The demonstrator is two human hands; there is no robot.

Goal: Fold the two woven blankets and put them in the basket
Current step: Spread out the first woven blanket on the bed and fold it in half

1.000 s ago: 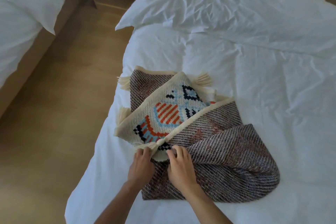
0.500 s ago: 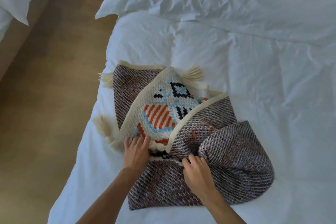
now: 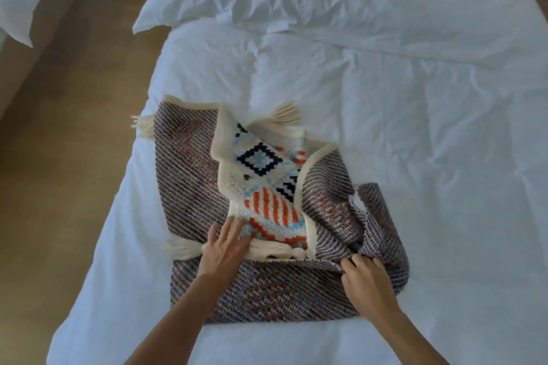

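Blanket (image 3: 267,287) on bed (image 3: 415,127); left hand (image 3: 225,249) flat, right hand (image 3: 367,281) pinching fold.

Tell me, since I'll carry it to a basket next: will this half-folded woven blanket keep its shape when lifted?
Probably not. The woven blanket drapes in loose rumpled folds, so it looks floppy. Its thick weave suggests some weight. The tassels would likely dangle.

I press my left hand (image 3: 225,246) flat on the woven blanket (image 3: 267,290) while my right hand (image 3: 366,281) pinches its edge on the bed (image 3: 415,127).

Dim, bluish, soft light; slight blur, wide-angle bending at edges.
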